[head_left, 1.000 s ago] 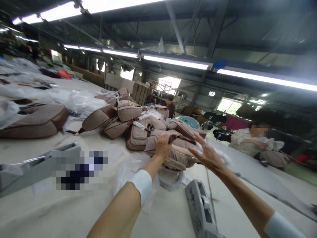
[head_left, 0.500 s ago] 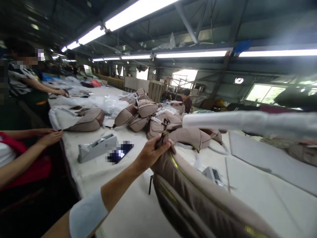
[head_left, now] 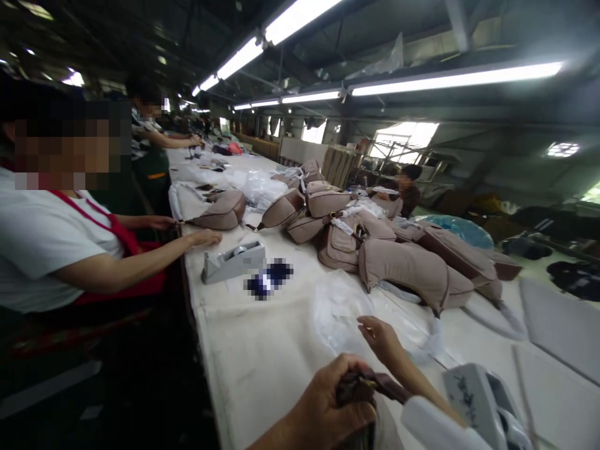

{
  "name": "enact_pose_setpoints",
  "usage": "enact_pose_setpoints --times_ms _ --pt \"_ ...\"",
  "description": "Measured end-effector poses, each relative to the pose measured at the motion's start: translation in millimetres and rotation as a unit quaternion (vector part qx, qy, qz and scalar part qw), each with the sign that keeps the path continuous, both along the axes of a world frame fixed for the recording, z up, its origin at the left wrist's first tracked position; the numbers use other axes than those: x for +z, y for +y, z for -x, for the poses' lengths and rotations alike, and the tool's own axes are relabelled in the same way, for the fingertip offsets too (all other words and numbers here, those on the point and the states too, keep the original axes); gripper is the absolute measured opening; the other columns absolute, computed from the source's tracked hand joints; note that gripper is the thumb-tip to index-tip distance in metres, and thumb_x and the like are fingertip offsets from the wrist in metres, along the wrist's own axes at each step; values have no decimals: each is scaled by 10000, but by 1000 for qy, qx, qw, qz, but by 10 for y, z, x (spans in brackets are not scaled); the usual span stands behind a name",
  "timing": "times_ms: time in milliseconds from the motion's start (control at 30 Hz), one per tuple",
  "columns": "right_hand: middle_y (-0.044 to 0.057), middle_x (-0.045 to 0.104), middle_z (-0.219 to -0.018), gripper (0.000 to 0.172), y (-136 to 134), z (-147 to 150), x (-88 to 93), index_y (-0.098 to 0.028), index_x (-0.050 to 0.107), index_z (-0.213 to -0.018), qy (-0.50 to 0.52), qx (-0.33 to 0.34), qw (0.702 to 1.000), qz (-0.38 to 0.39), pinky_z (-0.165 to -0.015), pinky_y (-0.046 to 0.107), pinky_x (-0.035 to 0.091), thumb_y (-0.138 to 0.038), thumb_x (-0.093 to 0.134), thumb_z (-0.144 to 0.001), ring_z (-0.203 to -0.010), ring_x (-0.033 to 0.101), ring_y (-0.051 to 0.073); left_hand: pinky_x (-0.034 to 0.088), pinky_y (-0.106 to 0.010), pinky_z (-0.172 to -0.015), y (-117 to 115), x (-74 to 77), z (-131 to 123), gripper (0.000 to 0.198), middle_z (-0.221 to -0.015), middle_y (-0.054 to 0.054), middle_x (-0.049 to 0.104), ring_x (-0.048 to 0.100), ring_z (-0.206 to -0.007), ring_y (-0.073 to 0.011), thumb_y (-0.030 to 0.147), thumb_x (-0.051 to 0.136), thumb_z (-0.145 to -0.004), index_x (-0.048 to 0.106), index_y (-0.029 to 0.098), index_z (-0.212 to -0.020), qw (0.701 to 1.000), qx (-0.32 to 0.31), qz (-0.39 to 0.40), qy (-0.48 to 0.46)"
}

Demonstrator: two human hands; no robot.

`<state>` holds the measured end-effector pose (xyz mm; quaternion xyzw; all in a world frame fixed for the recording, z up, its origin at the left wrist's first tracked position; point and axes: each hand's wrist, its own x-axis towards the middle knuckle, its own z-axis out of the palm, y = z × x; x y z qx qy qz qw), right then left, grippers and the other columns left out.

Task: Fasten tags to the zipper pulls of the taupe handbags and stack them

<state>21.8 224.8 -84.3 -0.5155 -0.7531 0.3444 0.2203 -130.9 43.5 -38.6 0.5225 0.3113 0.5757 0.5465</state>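
Observation:
At the bottom of the head view, my left hand (head_left: 335, 400) is closed round the brown leather end of a taupe bag (head_left: 387, 428). Most of this bag lies below the frame. From its leather tab a strap wrapped in white film (head_left: 435, 425) runs off to the lower right. My right hand (head_left: 382, 337) reaches over the table, fingers stretched out, beside a clear plastic bag (head_left: 337, 309); whether they touch I cannot tell. Beyond it, a stuffed taupe bag (head_left: 407, 269) lies at the front of a heap of similar bags (head_left: 332, 203).
Tape dispensers stand near my right arm (head_left: 478, 394) and at the left edge (head_left: 234, 259) of the white table (head_left: 262, 350). A pixelated dark item (head_left: 269, 278) lies between. At left, a co-worker in a red apron (head_left: 129, 234) handles another bag (head_left: 220, 209). Boards (head_left: 562, 325) lie right.
The view has swung left. My left hand has come lower and closer with the bag, now mostly out of frame. My right hand has appeared near the plastic bag.

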Motion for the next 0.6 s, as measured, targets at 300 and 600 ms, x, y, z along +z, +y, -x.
enact_pose_setpoints --times_ms 300,600 --pt "-1 611 -767 181 473 438 -479 -146 581 -703 -95 33 994 -42 -808 355 457 -247 600 -852 -780 585 143 457 -269 -675 328 -335 -164 625 -866 -45 644 586 -756 -190 596 736 -574 656 195 -1047 998 2 21 63" --pt "54 622 -680 366 -117 -244 184 -196 580 -908 77 -235 964 -94 -515 298 460 -500 407 -802 -564 582 187 435 -345 -881 449 -93 -337 614 -1046 -60 629 572 -958 -237 417 823 -540 609 189 -1068 994 94 36 46"
